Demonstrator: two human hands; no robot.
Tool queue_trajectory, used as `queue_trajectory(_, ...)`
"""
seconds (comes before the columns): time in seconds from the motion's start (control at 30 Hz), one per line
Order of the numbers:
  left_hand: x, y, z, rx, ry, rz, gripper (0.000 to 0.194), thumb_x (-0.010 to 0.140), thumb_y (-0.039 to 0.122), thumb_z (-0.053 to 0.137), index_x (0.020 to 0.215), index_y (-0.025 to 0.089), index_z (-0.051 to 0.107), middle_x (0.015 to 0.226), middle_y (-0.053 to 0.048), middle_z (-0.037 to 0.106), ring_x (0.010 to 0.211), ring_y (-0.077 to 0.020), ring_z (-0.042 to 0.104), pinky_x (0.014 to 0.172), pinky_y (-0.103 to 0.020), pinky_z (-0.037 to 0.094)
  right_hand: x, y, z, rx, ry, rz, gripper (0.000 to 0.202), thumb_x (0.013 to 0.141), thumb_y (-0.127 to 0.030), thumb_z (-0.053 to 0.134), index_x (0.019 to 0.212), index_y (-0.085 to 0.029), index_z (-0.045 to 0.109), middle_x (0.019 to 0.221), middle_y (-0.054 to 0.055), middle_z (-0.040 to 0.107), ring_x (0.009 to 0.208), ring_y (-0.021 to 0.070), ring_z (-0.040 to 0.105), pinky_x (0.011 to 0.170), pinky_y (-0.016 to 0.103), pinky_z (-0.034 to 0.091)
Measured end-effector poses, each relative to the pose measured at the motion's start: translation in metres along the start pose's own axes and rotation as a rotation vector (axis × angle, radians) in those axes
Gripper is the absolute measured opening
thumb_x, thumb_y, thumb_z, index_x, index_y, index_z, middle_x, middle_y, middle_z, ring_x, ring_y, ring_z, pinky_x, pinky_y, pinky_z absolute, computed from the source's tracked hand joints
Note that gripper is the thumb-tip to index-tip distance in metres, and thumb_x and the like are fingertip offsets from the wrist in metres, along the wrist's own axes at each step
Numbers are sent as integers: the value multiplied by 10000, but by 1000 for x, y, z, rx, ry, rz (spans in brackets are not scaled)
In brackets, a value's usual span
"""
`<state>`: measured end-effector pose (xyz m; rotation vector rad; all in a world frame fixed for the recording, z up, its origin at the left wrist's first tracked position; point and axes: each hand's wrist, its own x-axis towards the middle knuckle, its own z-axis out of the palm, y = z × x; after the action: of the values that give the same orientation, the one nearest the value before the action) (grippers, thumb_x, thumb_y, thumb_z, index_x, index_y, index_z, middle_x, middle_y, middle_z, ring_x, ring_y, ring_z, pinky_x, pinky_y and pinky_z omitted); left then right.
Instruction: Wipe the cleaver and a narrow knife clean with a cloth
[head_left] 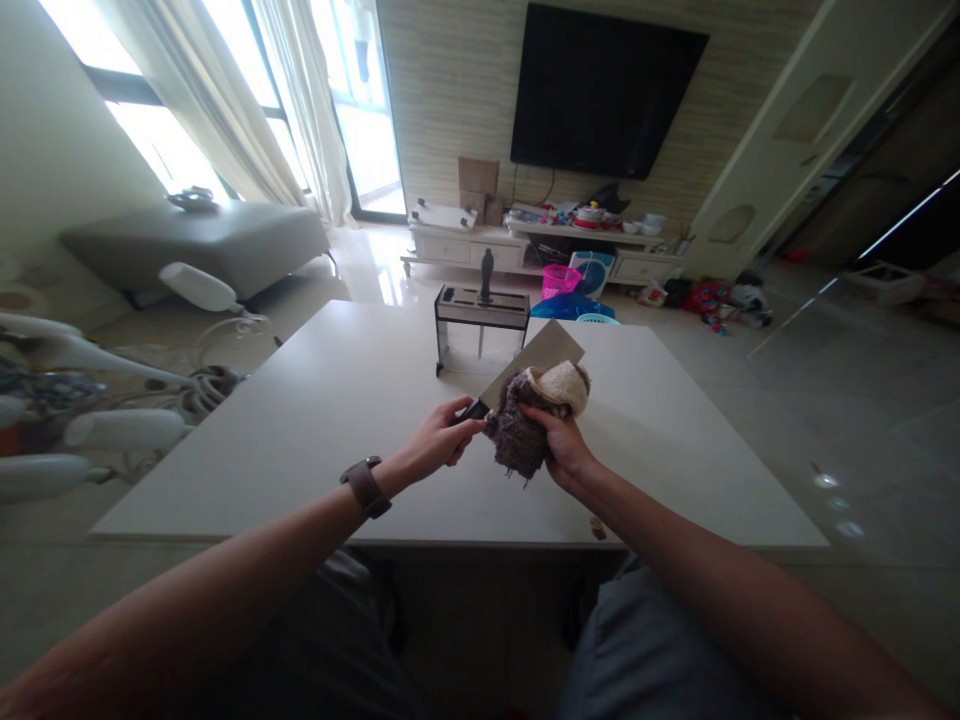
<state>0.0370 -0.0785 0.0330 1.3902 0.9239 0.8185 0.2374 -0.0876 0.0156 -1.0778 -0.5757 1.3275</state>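
Observation:
A cleaver with a broad grey blade and a dark handle is held above the white table. My left hand is closed round its handle. My right hand grips a brown and cream cloth, which lies against the blade and covers its lower part. Behind the blade a knife block with clear sides stands on the table, a black-handled tool upright in its top. A small brown and yellow item rests at the table's near edge, beside my right forearm.
Beyond the table's far edge are a pink basket and a blue plastic thing. White lamp-like fittings stand at the left. A low cabinet lines the far wall under a television.

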Motion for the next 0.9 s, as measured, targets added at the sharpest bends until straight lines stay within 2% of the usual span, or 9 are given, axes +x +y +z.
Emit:
queue_trajectory(0.33,0,0,0,7,-2,3,267,859,393,696,872,210,501,534,104,459,377,-67,415,344,-177,345,1,1,0,18,8,12,541,549,-232,910,1066,-184,760,1016,21,820,932,209,754,944,361,594)
queue_trajectory(0.9,1,-3,-2,4,-9,8,290,856,419,713,886,213,511,538,100,466,383,-70,416,352,-178,341,0,0,0,16,-12,4,504,585,-225,901,1066,-196,757,1046,29,818,960,221,764,935,373,607)
